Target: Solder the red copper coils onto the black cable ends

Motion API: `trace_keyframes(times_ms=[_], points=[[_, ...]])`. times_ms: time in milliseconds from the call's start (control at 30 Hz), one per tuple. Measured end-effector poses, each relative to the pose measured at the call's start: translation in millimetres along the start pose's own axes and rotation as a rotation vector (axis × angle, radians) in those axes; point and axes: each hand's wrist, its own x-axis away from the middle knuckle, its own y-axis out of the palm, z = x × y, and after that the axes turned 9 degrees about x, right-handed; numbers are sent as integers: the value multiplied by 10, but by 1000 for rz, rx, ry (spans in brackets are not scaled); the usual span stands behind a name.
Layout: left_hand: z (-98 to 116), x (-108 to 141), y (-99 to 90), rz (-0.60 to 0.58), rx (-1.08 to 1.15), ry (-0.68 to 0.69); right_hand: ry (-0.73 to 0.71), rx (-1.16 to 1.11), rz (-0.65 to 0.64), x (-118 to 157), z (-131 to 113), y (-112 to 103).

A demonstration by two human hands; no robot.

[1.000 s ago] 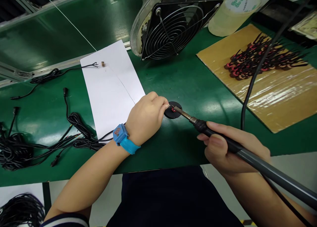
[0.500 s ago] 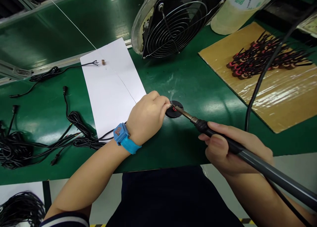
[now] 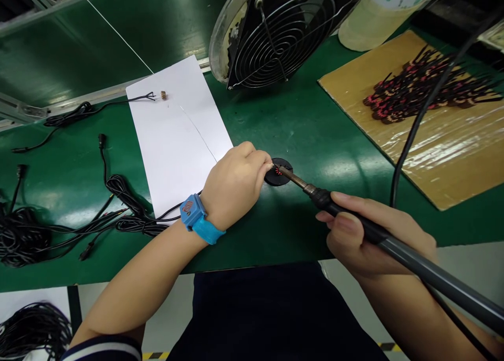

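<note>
My right hand is wrapped round the dark handle of a soldering iron. The iron's tip rests at a small part with red windings, which sits on a round black holder. My left hand, with a blue wrist strap, is closed in a pinch just left of that tip. A thin solder wire runs over the white paper and in under this hand. A black cable also passes under the left wrist; its end is hidden.
A fan with a wire guard stands at the back, next to a yellowish tub. On the right, a brown board bears many small wired coils. White paper and coiled black cables lie on the left.
The view has shifted slightly. Both hands and the iron keep nearly the same place at the small part. The wisp of smoke above the holder has thinned.
</note>
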Motion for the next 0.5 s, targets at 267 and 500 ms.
trace_keyframes(times_ms=[267,500], points=[[15,-6,-5,-6,-3,-1,-25,12,33,-12,-1,-2],[28,-8,-14,-9,-9,-1,-38,10,19,-30,6,-11]])
